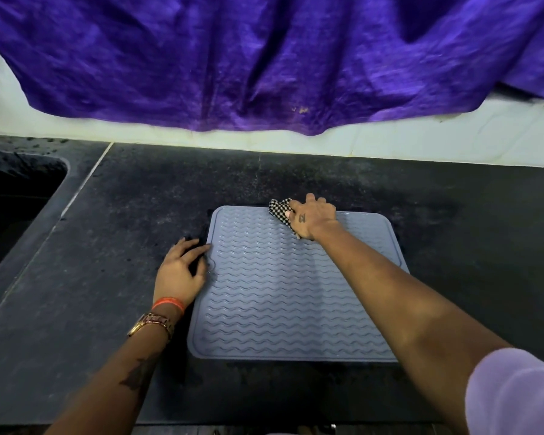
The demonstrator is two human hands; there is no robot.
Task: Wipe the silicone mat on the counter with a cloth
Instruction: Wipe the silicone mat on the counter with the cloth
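A grey silicone mat (274, 296) with a wavy ribbed pattern lies flat on the black counter (107, 215). My right hand (313, 216) lies on a black-and-white checked cloth (280, 211) and presses it onto the mat's far edge, near the middle. The cloth pokes out to the left of the hand and under it. My left hand (181, 271) rests on the counter at the mat's left edge, with fingertips and thumb touching the rim.
A dark sink (16, 199) is sunk into the counter at the far left. A purple cloth (264, 58) hangs over the white wall behind the counter. The counter's front edge runs along the bottom of the view.
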